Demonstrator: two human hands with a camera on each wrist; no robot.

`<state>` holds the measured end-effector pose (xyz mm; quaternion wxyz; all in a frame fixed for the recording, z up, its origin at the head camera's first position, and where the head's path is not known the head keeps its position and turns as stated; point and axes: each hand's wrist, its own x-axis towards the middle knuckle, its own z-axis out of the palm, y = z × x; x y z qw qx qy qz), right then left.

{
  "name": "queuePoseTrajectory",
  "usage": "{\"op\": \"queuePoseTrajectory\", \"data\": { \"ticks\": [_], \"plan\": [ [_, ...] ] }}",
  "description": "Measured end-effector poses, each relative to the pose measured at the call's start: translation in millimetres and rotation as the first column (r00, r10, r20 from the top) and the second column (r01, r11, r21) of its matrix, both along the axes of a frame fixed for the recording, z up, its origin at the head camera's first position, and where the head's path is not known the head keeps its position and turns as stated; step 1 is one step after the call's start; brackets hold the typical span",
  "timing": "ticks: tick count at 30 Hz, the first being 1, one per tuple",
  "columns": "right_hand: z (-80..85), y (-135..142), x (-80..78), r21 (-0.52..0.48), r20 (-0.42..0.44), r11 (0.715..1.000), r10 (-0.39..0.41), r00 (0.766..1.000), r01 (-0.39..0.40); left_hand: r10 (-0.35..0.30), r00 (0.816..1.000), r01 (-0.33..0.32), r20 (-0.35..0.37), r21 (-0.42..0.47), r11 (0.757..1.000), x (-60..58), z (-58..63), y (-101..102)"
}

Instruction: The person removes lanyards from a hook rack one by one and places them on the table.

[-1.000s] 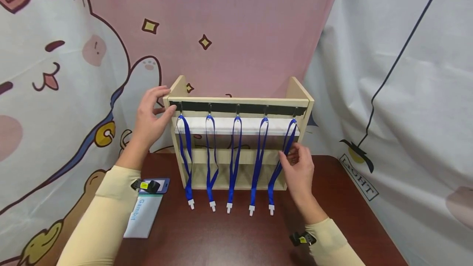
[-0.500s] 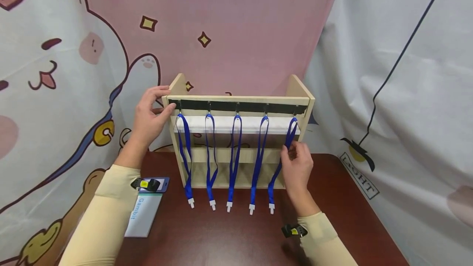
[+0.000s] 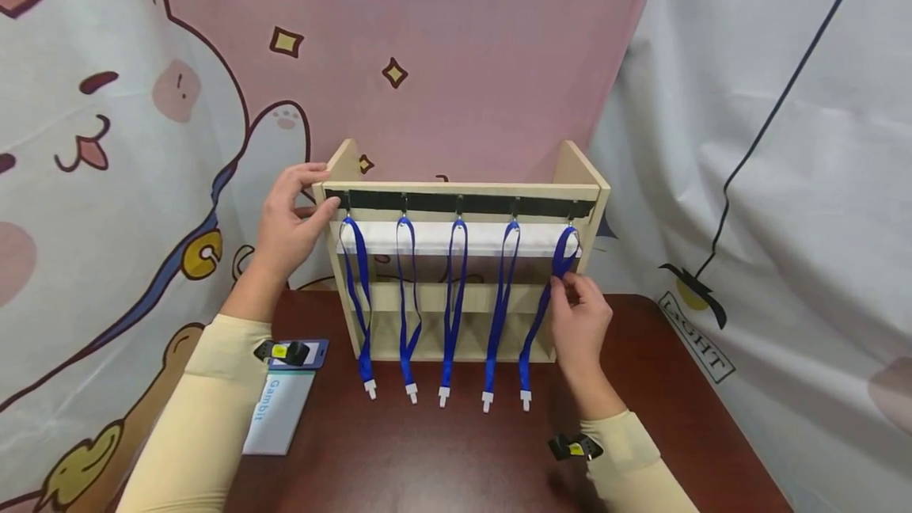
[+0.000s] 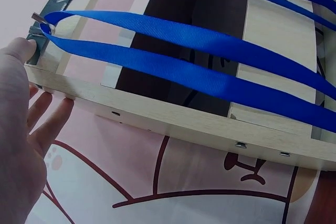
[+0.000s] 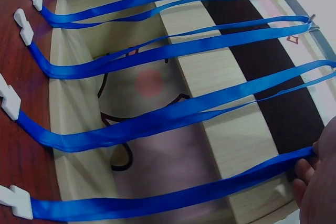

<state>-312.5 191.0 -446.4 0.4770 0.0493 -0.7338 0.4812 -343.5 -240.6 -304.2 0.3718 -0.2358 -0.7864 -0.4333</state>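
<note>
A light wooden rack [image 3: 456, 188] stands on the table, with a black strip [image 3: 431, 202] of small hooks along its upper front rail. Several blue lanyards with white clips hang from the hooks. My left hand [image 3: 288, 216] grips the rack's upper left corner. In the left wrist view its thumb [image 4: 22, 49] lies on the front by the black strip, the fingers against the outer side. My right hand [image 3: 583, 319] pinches the rightmost lanyard [image 3: 537, 331] below its loop, bringing the bands together. The fingertips are partly hidden in the right wrist view, where the lanyard's white clip [image 5: 21, 203] hangs free.
Left of the rack, partly behind the left forearm, lie a blue-framed badge [image 3: 319, 355] and a white packet [image 3: 281, 414] lettered "Gambit". A white board [image 3: 456, 238] crosses the rack behind the lanyards. Printed cloth [image 3: 484, 62] hangs behind and at both sides of the dark red table [image 3: 399, 465].
My right hand has slid a little up along the rightmost lanyard, and its bands now meet closer below the loop. The left hand keeps its hold on the rack's corner.
</note>
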Motion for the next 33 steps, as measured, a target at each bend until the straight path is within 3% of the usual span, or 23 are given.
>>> {"op": "queuePoseTrajectory", "data": {
  "ticks": [5, 12, 16, 23, 33],
  "plan": [
    [10.6, 4.3, 6.3, -0.015, 0.0, 0.997, 0.069, 0.998, -0.069, 0.001, 1.0, -0.001, 0.004, 0.008, 1.0, -2.2, -1.3, 0.0],
    [26.3, 6.0, 16.2, -0.005, 0.023, 0.995, 0.101, 0.995, -0.101, -0.015, 1.0, 0.015, 0.006, 0.024, 1.0, 14.1, 8.9, 9.7],
    [43.3, 4.0, 27.3, -0.008, 0.004, 0.992, 0.127, 0.992, -0.127, -0.04, 0.999, 0.04, -0.003, 0.038, 0.998, 19.5, 11.6, 12.3],
    [76.6, 7.9, 49.4, 0.037, -0.023, 0.983, 0.179, 0.984, -0.178, -0.046, 0.999, 0.046, -0.002, 0.044, 0.998, 20.0, 11.4, 12.6],
    [103.2, 26.3, 57.2, 0.079, -0.03, 0.983, 0.167, 0.985, -0.165, -0.034, 0.999, 0.034, 0.005, 0.053, 0.998, 15.6, 6.0, 9.3]
  ]
}}
